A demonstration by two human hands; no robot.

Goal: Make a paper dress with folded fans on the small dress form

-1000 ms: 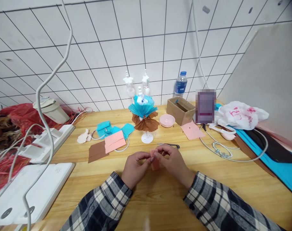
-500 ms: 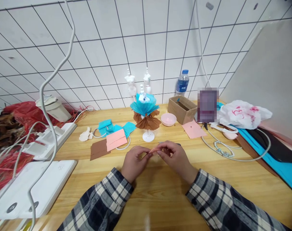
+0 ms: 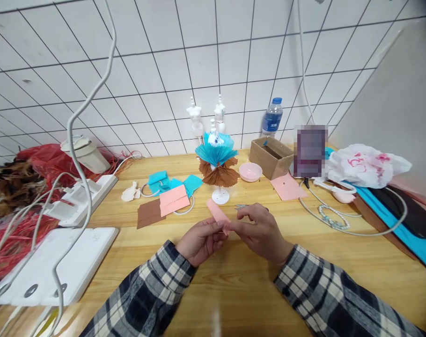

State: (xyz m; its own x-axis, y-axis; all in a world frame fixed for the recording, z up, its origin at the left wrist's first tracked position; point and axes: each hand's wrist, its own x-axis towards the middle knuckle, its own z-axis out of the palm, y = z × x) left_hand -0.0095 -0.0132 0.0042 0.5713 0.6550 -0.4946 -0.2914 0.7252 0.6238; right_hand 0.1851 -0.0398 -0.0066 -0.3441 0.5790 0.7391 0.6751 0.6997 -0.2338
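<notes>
A narrow strip of pink crepe paper [image 3: 217, 213] is pinched at its lower end between my two hands, its free end slanting up and left. My left hand [image 3: 203, 239] is closed on it with thumb and fingers. From the other side, my right hand [image 3: 262, 231] grips the same end, with its index finger bent. Just behind my right fingers, scissors [image 3: 240, 206] lie partly hidden. Beyond the paper stands a small white dress form [image 3: 220, 195] wearing a pleated blue paper layer [image 3: 216, 153] over a brown pleated layer [image 3: 218, 175].
Pink [image 3: 174, 200], brown [image 3: 150, 213] and blue paper pieces [image 3: 193, 185] lie at left. A pink bowl [image 3: 250, 172], a cardboard box [image 3: 272, 159] and a water bottle [image 3: 272, 117] stand behind. Cables and a power strip [image 3: 90, 199] are at left; a plastic bag [image 3: 369, 164] is at right.
The pink paper has turned from lying flat between my fingertips to pointing up and left. My left palm has rolled upward, and the view has shifted slightly.
</notes>
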